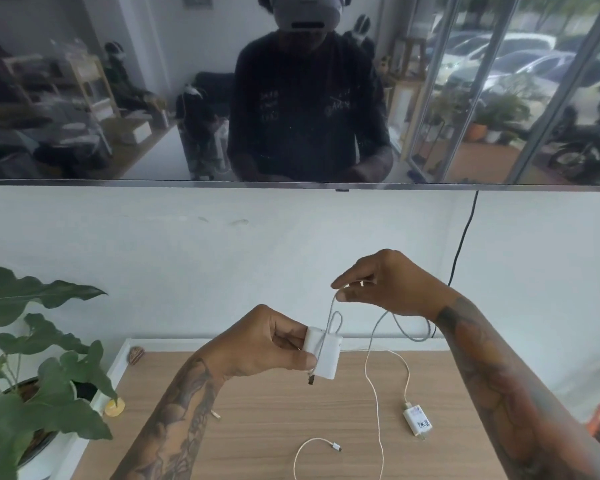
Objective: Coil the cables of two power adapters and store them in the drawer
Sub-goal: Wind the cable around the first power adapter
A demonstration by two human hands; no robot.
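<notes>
Holding the white adapter (323, 353) at frame centre, the left hand (264, 341) grips it; the right hand (388, 285) pinches its grey cable (329, 317) above

White adapter (323, 355) held; second (417, 420) flat

My left hand (271, 344) covers one end of the white adapter (324, 355); the white cable (378, 427) runs off the bottom edge.

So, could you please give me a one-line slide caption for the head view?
Left hand grips a white adapter while right hand winds its cable; second adapter lies on the table.
</notes>
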